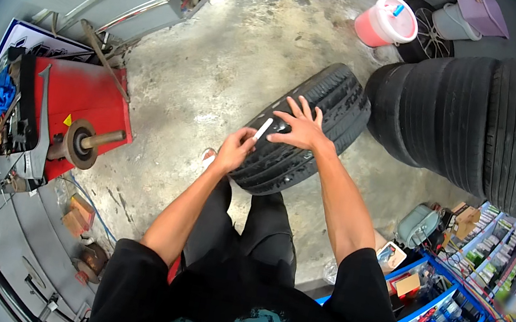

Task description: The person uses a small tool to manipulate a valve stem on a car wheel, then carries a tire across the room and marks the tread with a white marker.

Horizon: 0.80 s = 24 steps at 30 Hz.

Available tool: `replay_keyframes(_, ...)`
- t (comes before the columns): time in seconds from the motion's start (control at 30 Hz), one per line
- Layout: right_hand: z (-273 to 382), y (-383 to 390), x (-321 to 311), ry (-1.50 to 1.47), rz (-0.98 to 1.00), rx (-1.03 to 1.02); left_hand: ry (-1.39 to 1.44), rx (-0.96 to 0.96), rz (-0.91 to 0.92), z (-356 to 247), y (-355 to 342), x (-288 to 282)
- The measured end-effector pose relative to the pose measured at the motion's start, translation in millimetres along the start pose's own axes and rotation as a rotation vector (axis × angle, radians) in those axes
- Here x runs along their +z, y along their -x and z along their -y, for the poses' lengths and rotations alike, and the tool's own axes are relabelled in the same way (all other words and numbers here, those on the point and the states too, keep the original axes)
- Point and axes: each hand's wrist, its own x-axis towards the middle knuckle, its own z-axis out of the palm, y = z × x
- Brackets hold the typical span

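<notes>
A black tyre [341, 117] stands on its tread in front of my legs, leaning at a slant, its grooves marked with pale smudges. My left hand [234, 150] is closed on a slim white stick [264, 128] that looks like chalk, its tip against or just over the tread. My right hand [301, 129] lies on the upper tread with its fingers spread and nothing in its grip. The tyre's far side is hidden.
Stacked tyres [453, 112] rise at the right. A pink bucket [386, 23] stands at the back. On the left is a red wheel-balancing machine [73, 111] with a protruding shaft and tool tray. Blue shelving [445, 311] with bottles and boxes fills the lower right.
</notes>
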Motion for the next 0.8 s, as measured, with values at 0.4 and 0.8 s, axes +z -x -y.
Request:
replay_keyframes(0.4,-12,-7,16,-0.342,-0.125,0.018,-0.557,0.407,-0.451,20,-55,38)
replay_keyframes(0.8,-40,114,82,-1.350,-1.018,0.327,-0.515,0.091,-0.279,49,-123,51)
